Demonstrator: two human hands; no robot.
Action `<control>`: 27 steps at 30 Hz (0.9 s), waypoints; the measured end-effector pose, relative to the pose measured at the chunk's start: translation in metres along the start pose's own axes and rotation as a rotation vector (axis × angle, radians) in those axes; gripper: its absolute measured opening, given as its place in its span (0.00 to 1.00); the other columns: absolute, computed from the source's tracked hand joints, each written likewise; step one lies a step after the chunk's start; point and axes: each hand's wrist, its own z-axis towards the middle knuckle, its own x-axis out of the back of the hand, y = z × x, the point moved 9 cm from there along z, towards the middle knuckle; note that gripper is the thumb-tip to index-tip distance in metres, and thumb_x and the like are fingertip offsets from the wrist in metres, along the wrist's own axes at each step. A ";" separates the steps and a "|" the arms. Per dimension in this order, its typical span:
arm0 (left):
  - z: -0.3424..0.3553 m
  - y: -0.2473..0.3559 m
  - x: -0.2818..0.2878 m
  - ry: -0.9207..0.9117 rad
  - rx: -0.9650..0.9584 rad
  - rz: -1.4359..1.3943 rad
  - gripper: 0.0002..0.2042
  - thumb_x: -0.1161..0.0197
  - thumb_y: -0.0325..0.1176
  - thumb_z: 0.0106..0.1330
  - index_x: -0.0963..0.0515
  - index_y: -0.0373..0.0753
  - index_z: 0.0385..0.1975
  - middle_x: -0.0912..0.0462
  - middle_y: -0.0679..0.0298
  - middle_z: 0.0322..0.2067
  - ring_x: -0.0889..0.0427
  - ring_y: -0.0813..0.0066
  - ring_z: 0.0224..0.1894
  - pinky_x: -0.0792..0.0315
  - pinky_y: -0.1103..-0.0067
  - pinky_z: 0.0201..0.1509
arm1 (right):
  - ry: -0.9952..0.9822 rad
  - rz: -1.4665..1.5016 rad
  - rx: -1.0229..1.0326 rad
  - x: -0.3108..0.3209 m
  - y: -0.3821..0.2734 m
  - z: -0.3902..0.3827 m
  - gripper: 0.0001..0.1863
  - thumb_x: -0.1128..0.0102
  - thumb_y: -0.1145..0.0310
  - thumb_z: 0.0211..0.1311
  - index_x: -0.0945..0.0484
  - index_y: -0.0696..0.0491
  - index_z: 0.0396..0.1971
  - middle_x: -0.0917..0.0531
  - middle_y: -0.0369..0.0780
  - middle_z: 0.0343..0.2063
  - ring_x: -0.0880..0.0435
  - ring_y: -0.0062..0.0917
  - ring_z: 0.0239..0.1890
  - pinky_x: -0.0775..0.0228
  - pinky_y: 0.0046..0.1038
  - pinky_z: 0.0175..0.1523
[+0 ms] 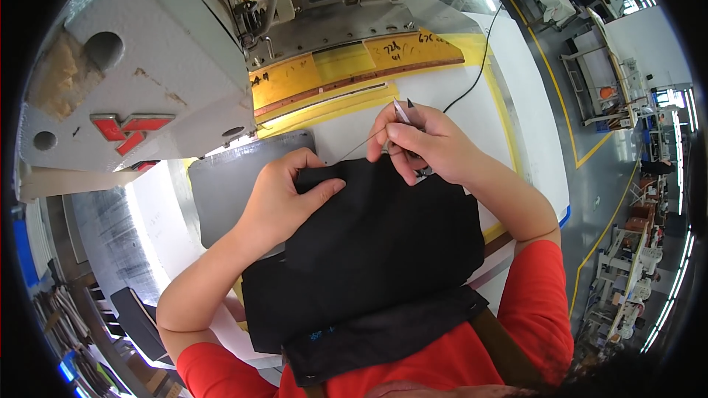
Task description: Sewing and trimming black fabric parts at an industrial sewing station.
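A large piece of black fabric (383, 236) lies over my lap and the table's front edge. Its upper edge is pinched between thumb and fingers of my left hand (284, 195). My right hand (431, 140) is closed around thread snips (400, 110), whose pointed blades stick up beyond the fingers; their handle is mostly hidden in the palm. A thin dark thread (363, 146) runs slantwise from my right thumb and fingertips down toward the fabric's edge by my left hand. The fabric's edge also touches the lower fingers of my right hand.
A large grey machine head (147, 81) stands close at the left. Ahead are a metal machine bed (332, 40) and a yellow marked strip (295, 77). A grey plate (247, 169) lies on the white table (542, 155). A black cable (481, 66) crosses the table's right side.
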 end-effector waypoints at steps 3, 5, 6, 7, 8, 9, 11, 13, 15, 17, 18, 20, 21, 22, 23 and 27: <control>0.000 0.002 0.001 0.020 -0.036 0.005 0.09 0.35 0.31 0.53 0.28 0.33 0.26 0.26 0.66 0.19 0.30 0.85 0.23 0.34 0.84 0.28 | -0.085 0.063 -0.026 0.002 0.008 -0.007 0.08 0.58 0.67 0.63 0.33 0.55 0.34 0.33 0.31 0.20 0.40 0.09 0.16 0.49 0.12 0.20; -0.001 0.004 0.001 0.035 -0.051 0.021 0.08 0.35 0.30 0.53 0.28 0.35 0.24 0.27 0.70 0.18 0.31 0.89 0.23 0.35 0.87 0.27 | 0.040 0.011 -0.011 0.029 0.007 -0.020 0.08 0.57 0.66 0.63 0.33 0.54 0.33 0.37 0.28 0.18 0.44 0.08 0.16 0.53 0.12 0.20; -0.001 0.005 0.000 0.022 -0.052 0.020 0.08 0.35 0.30 0.53 0.28 0.35 0.24 0.26 0.70 0.19 0.31 0.88 0.23 0.35 0.87 0.27 | 0.136 -0.036 0.020 0.050 0.006 -0.027 0.08 0.55 0.65 0.62 0.32 0.54 0.32 0.37 0.27 0.18 0.44 0.08 0.16 0.54 0.12 0.20; -0.001 0.005 0.000 0.010 -0.051 0.019 0.08 0.35 0.30 0.53 0.28 0.35 0.25 0.26 0.70 0.19 0.30 0.88 0.23 0.35 0.86 0.27 | 0.244 -0.083 0.043 0.076 0.005 -0.037 0.07 0.54 0.65 0.61 0.32 0.53 0.31 0.38 0.26 0.17 0.45 0.08 0.16 0.54 0.12 0.20; 0.000 0.004 0.000 0.012 -0.049 0.015 0.08 0.35 0.30 0.53 0.28 0.35 0.25 0.26 0.70 0.19 0.30 0.88 0.23 0.35 0.86 0.27 | 0.354 -0.130 0.068 0.105 0.003 -0.051 0.07 0.53 0.65 0.60 0.31 0.53 0.30 0.39 0.25 0.16 0.45 0.07 0.16 0.55 0.12 0.20; 0.000 0.000 0.000 0.006 -0.028 0.033 0.09 0.35 0.30 0.53 0.28 0.35 0.25 0.26 0.69 0.19 0.30 0.88 0.23 0.34 0.86 0.27 | 0.507 -0.170 0.101 0.133 -0.002 -0.066 0.07 0.52 0.64 0.60 0.31 0.53 0.30 0.39 0.25 0.16 0.45 0.07 0.16 0.55 0.12 0.19; 0.000 -0.004 0.002 0.018 0.014 0.045 0.09 0.35 0.31 0.53 0.28 0.35 0.25 0.25 0.68 0.19 0.29 0.87 0.24 0.34 0.85 0.28 | 0.801 -0.259 0.149 0.189 -0.013 -0.104 0.08 0.50 0.64 0.59 0.29 0.52 0.30 0.40 0.24 0.15 0.46 0.06 0.15 0.57 0.13 0.19; -0.001 0.008 0.002 0.025 -0.043 0.052 0.10 0.35 0.32 0.53 0.28 0.34 0.26 0.25 0.66 0.20 0.28 0.85 0.24 0.33 0.84 0.28 | 1.144 -0.441 0.281 0.242 -0.030 -0.160 0.09 0.48 0.64 0.59 0.28 0.53 0.35 0.39 0.25 0.16 0.46 0.07 0.15 0.56 0.13 0.18; 0.001 0.006 0.001 0.006 -0.024 0.046 0.11 0.35 0.33 0.53 0.28 0.33 0.27 0.24 0.64 0.20 0.27 0.84 0.24 0.32 0.83 0.29 | 1.330 -0.437 0.358 0.297 -0.027 -0.221 0.11 0.48 0.64 0.60 0.26 0.54 0.37 0.36 0.25 0.16 0.44 0.07 0.15 0.55 0.12 0.19; 0.002 0.008 0.001 0.012 -0.076 0.065 0.11 0.35 0.33 0.53 0.27 0.33 0.28 0.23 0.63 0.21 0.27 0.83 0.24 0.32 0.82 0.30 | 1.350 -0.605 0.290 0.295 -0.028 -0.226 0.10 0.48 0.65 0.59 0.24 0.54 0.37 0.33 0.26 0.18 0.44 0.07 0.16 0.54 0.12 0.20; 0.001 0.010 0.000 -0.001 -0.079 0.016 0.12 0.34 0.34 0.52 0.26 0.32 0.29 0.23 0.62 0.21 0.27 0.82 0.24 0.32 0.82 0.31 | 1.395 -0.776 0.218 0.287 -0.032 -0.227 0.09 0.47 0.67 0.59 0.23 0.54 0.37 0.31 0.27 0.19 0.43 0.07 0.16 0.53 0.11 0.21; 0.001 0.010 0.000 0.010 -0.083 0.022 0.12 0.34 0.34 0.52 0.26 0.32 0.29 0.23 0.62 0.21 0.26 0.82 0.24 0.32 0.82 0.31 | 1.264 -0.803 0.261 0.250 -0.031 -0.192 0.09 0.46 0.69 0.58 0.23 0.54 0.37 0.29 0.27 0.21 0.42 0.07 0.17 0.52 0.11 0.22; 0.001 0.011 -0.001 0.005 -0.095 0.031 0.12 0.34 0.34 0.52 0.25 0.32 0.30 0.22 0.62 0.22 0.26 0.82 0.25 0.31 0.82 0.31 | 1.150 -0.827 0.297 0.218 -0.032 -0.166 0.09 0.45 0.72 0.57 0.22 0.54 0.37 0.27 0.28 0.23 0.42 0.08 0.18 0.51 0.11 0.23; -0.001 0.010 -0.001 0.007 -0.102 0.033 0.12 0.34 0.34 0.52 0.25 0.32 0.30 0.22 0.62 0.22 0.26 0.82 0.25 0.31 0.82 0.31 | 1.023 -0.809 0.260 0.184 -0.033 -0.147 0.09 0.44 0.74 0.55 0.22 0.54 0.37 0.25 0.28 0.24 0.41 0.08 0.18 0.50 0.12 0.23; -0.002 0.007 -0.003 -0.009 -0.098 -0.006 0.12 0.34 0.34 0.52 0.25 0.32 0.30 0.22 0.62 0.22 0.26 0.82 0.25 0.31 0.82 0.31 | 0.889 -0.787 0.219 0.150 -0.034 -0.123 0.10 0.43 0.76 0.53 0.22 0.53 0.37 0.24 0.28 0.26 0.40 0.08 0.19 0.49 0.12 0.23; -0.001 0.000 -0.005 -0.038 -0.043 0.033 0.12 0.34 0.33 0.52 0.24 0.32 0.31 0.21 0.61 0.24 0.25 0.82 0.26 0.30 0.82 0.32 | 0.298 -0.867 0.351 0.014 -0.038 -0.044 0.12 0.39 0.76 0.47 0.24 0.54 0.35 0.21 0.33 0.28 0.35 0.12 0.17 0.44 0.15 0.21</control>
